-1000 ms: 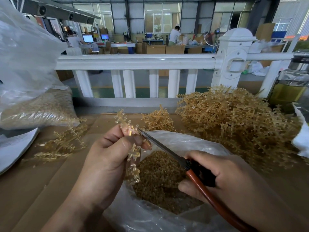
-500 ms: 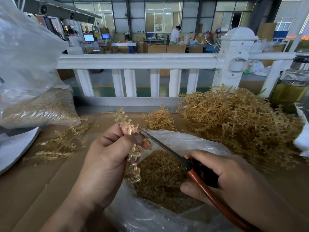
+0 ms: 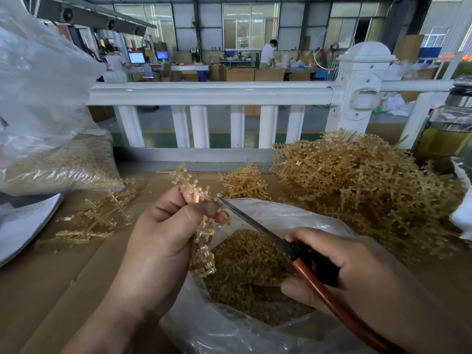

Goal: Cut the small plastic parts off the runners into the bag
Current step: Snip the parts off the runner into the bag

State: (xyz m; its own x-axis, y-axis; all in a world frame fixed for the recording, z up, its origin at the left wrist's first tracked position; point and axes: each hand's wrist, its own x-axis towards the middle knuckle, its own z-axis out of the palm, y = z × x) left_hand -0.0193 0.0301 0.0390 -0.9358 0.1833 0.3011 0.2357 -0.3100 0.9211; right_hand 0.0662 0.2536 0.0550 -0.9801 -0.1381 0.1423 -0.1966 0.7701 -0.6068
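Observation:
My left hand [image 3: 166, 241] pinches a translucent amber runner [image 3: 204, 233] with small parts on it, held upright over the open clear bag [image 3: 281, 215]. The bag holds a heap of cut amber parts [image 3: 250, 267]. My right hand [image 3: 339, 274] grips scissors with red-brown handles [image 3: 258, 226]. Their blade tips touch the runner just above my left thumb. Part of the runner is hidden behind my left fingers.
A big pile of uncut runners [image 3: 362, 185] lies at the right, a smaller clump [image 3: 242, 182] behind the bag. Stripped runners [image 3: 99, 218] lie left on the cardboard. A filled bag [image 3: 58, 162] sits far left, a glass jar [image 3: 449, 131] far right, a white railing [image 3: 209, 95] behind.
Both hands stay almost in place. The scissor tips remain at the runner above my left thumb; the view has shifted very slightly.

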